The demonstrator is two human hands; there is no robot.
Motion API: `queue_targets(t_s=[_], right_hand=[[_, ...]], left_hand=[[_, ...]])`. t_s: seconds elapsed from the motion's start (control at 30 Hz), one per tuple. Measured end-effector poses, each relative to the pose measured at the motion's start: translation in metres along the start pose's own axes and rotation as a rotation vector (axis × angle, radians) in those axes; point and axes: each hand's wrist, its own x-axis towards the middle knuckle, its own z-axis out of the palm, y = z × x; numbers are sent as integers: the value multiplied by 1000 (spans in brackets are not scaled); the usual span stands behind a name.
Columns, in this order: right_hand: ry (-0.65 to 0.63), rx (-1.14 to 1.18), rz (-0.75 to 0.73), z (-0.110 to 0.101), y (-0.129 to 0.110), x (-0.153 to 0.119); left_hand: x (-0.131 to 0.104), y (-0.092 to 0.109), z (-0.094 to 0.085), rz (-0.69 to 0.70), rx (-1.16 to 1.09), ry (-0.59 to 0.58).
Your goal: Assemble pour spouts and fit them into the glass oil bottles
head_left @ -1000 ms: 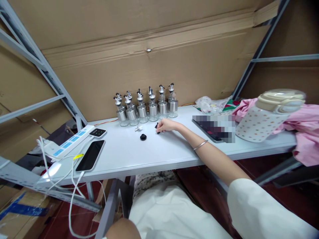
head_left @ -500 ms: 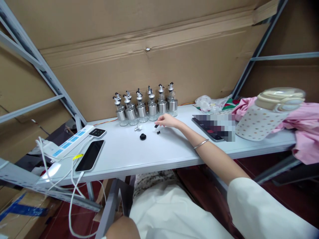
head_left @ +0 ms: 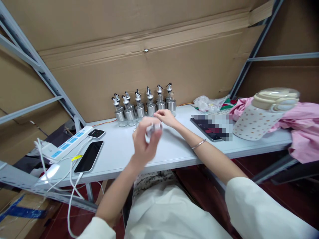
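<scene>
My left hand (head_left: 144,142) is raised over the table, fingers curled around a shiny silvery piece (head_left: 154,128) that motion blur smears. Just behind it, my right hand (head_left: 166,118) has its thumb and fingers drawn together in a pinch. What the right fingertips hold, if anything, is too small to make out. Close behind both hands stand several glass bottles with steel bands (head_left: 130,114), topped by silver and black pourer spouts (head_left: 138,95). The tabletop in front of the bottles is largely hidden by my left hand.
On the left lie a charging phone (head_left: 89,156), a small black-screened device (head_left: 96,133) and a power strip (head_left: 71,142) with white cables. To the right are a dark tablet-like device (head_left: 206,130), a plastic bag (head_left: 209,103), a dotted tumbler (head_left: 256,121) and pink cloth (head_left: 301,132). Cardboard (head_left: 139,66) walls the back.
My left hand has come in from below with the silvery piece. My right hand has lifted slightly from beside the small black parts. Those parts and the black ring are now covered from view.
</scene>
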Motion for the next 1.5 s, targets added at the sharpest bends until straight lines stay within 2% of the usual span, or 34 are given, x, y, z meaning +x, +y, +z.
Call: queue_targets(t_s=[0.07,0.17,0.23,0.27,0.37,0.53,0.63,0.73,0.87,0.97,1.1,1.2,1.3,1.4,1.5], right_hand=[[7,45,-50,1,-4,-3],[-158,212,-69,4,-12,-6],[-286,348,-45,10,-18,-6],[-312,395,-28,13,-20,-4],[-269,438,19,24,-26,3],[-315,472,26,26,-32,14],[-297,477,40,23,-33,13],[-258,499,76,21,-31,8],[-244,566,109,18,-27,4],[-255,585,187,16,-26,2],[-286,608,255,15,-27,1],[-347,653,278,13,-29,-1],[-397,676,288,12,-31,-4],[-376,669,282,12,-33,-6],[-351,692,293,15,-34,-6]], left_hand=[[37,-24,6,-46,-40,81],[74,-68,10,-192,-103,67],[81,-93,10,-309,-166,106],[81,-102,9,-343,-203,126],[74,-115,6,-369,-283,133],[71,-120,1,-343,-369,92],[71,-125,-1,-283,-357,80],[67,-128,-2,-180,-125,37],[58,-124,-4,35,262,-79],[56,-119,-5,159,429,-127],[57,-116,-8,237,579,-132],[57,-116,-9,237,649,-97],[54,-115,-10,150,682,-118],[53,-113,-11,35,728,-184],[55,-111,-13,-15,727,-221]])
